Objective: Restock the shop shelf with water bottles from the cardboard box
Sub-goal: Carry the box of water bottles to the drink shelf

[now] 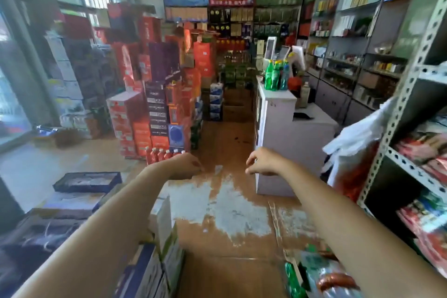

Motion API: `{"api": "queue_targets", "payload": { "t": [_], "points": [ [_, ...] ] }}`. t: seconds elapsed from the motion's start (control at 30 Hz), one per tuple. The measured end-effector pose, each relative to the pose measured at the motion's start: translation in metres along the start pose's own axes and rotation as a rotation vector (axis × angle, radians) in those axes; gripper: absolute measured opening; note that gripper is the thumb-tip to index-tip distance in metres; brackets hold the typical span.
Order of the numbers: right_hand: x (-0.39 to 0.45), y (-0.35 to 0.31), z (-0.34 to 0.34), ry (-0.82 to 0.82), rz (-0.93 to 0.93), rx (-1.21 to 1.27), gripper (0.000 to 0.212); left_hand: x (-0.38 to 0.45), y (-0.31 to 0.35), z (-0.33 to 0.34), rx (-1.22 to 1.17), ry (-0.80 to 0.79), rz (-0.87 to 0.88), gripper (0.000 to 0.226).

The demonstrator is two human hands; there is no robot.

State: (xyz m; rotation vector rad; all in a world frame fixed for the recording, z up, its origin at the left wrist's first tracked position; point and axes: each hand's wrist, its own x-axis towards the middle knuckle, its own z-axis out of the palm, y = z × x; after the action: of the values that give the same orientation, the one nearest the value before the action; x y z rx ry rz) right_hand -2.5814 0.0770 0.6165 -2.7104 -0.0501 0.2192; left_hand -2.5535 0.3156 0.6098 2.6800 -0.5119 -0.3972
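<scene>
Both my arms reach forward over the shop aisle. My left hand point(187, 164) hangs with loosely curled fingers and holds nothing. My right hand point(262, 162) is level with it, fingers drooping, also empty. A grey metal shelf point(396, 109) with packaged goods stands at the right. A row of red-labelled bottles point(163, 153) sits on the floor beyond my left hand. No water bottle is in either hand, and the picture is blurred.
A white counter point(285, 133) with green bottles point(275, 76) stands right of the aisle. Stacked red and purple cartons point(154, 94) rise on the left. Boxes point(157, 249) sit near my left forearm. The worn brown floor point(225, 201) runs ahead.
</scene>
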Motion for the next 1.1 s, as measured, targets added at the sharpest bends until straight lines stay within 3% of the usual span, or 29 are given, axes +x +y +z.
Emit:
{"api": "queue_targets", "payload": {
  "t": [0.17, 0.43, 0.7, 1.1],
  "points": [
    [0.168, 0.016, -0.057, 0.036, -0.010, 0.050, 0.031, 0.154, -0.022, -0.065, 0.043, 0.025, -0.026, 0.027],
    [0.442, 0.072, -0.089, 0.084, 0.021, 0.090, 0.031, 0.445, -0.092, -0.121, 0.080, 0.021, -0.038, 0.032],
    [0.699, 0.126, -0.180, 0.114, 0.106, 0.079, 0.028, 0.725, -0.108, -0.227, 0.046, -0.032, 0.010, 0.035],
    [1.113, 0.245, -0.265, 0.091, 0.089, 0.109, 0.030, 1.149, -0.158, -0.296, -0.042, 0.036, 0.000, 0.028]
  ]
}}
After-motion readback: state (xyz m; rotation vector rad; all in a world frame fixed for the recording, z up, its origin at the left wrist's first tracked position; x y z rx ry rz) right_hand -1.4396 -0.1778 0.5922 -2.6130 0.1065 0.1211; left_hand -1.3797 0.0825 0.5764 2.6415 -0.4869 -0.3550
